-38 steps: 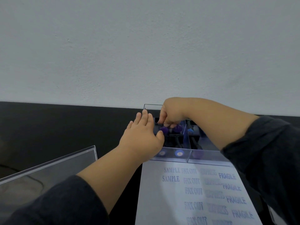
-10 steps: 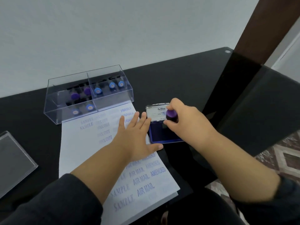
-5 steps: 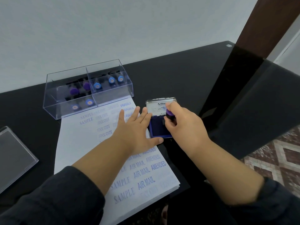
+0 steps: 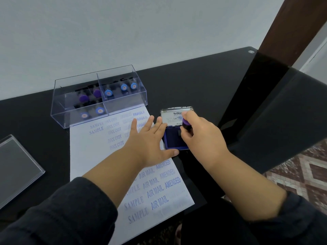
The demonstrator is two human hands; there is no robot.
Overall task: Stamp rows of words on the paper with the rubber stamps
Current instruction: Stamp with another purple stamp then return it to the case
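A white paper (image 4: 92, 152) lies on the black table, covered with blue rows reading SAMPLE, FAX OUT, FRAGILE, AIR MAIL and AMENDED. My left hand (image 4: 148, 144) rests flat on its right side, fingers straight, fingertips near the ink pad. To the right of the paper sits the open blue ink pad (image 4: 172, 138), its lid (image 4: 174, 114) standing up behind it. My right hand (image 4: 200, 135) pinches a purple-topped rubber stamp (image 4: 185, 123) and holds it down on the pad. The stamp's base is mostly hidden by my fingers.
A clear plastic box (image 4: 123, 105) at the paper's top edge holds several stamps with blue and purple tops. Its clear lid (image 4: 16, 167) lies at the left. The table's right edge (image 4: 247, 131) drops to a patterned floor; a dark post stands at upper right.
Earlier my right hand was taking a stamp from the box while the left steadied it. Since then the stamp has come to the ink pad; over the last second both hands barely shifted.
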